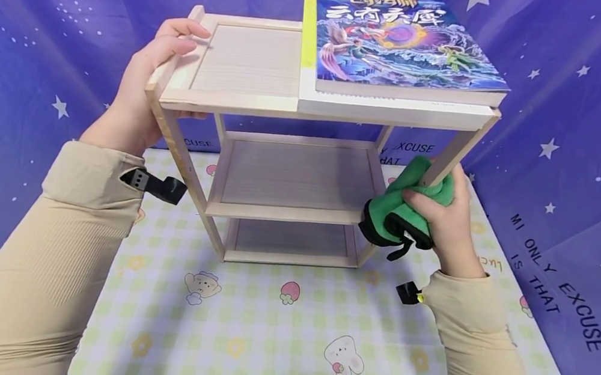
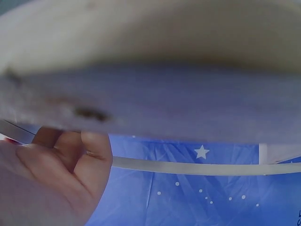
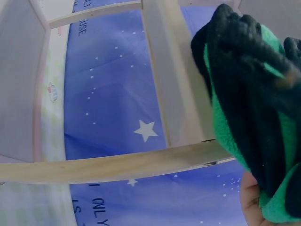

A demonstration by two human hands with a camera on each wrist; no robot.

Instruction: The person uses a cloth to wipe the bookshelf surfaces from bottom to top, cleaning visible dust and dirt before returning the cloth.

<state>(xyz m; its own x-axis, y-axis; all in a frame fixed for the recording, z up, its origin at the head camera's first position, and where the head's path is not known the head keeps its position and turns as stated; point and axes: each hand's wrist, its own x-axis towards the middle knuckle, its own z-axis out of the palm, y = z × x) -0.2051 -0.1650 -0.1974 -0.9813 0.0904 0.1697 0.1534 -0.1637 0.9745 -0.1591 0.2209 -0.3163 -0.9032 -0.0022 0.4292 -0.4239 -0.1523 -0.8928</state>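
Observation:
A three-tier wooden shelf (image 1: 253, 62) stands on the table. My left hand (image 1: 145, 76) grips the left end of its top tier, thumb and a finger over the rim; in the left wrist view this hand (image 2: 70, 174) shows beneath a blurred wooden edge. My right hand (image 1: 446, 220) holds a green cloth (image 1: 392, 217) with black edging around the shelf's right front post, below the top tier. In the right wrist view the folded cloth (image 3: 223, 127) hides most of the hand. The cloth's black loop hangs down.
A colourful illustrated book (image 1: 400, 52) lies on a thicker white-and-yellow book (image 1: 395, 110) at the top tier's right side. A checked tablecloth (image 1: 264, 335) with cartoon prints covers the table. Blue starred fabric (image 1: 565, 146) hangs behind and at the sides.

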